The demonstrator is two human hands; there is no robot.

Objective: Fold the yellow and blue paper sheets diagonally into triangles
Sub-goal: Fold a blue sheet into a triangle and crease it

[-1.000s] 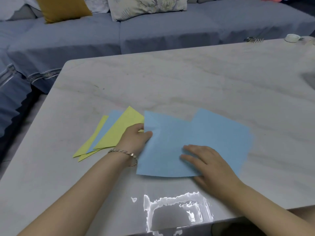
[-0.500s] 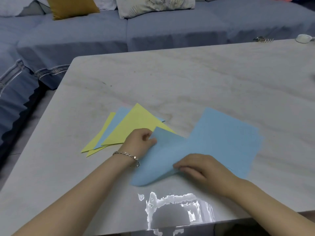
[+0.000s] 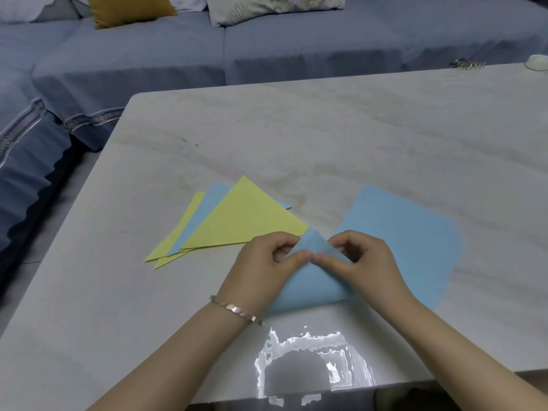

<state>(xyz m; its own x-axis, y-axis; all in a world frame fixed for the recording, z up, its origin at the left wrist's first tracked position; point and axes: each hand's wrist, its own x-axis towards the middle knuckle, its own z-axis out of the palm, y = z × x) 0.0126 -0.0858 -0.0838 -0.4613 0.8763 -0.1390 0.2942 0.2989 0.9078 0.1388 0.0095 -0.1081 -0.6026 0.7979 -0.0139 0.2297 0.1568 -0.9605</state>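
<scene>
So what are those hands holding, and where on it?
Both the left hand and right hand pinch the blue sheet at its folded-over corner.

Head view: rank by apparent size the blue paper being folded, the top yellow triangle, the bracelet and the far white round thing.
1. blue paper
2. top yellow triangle
3. bracelet
4. white round thing; far back and cut by the frame edge, so its place against the bracelet is unsure.
</scene>
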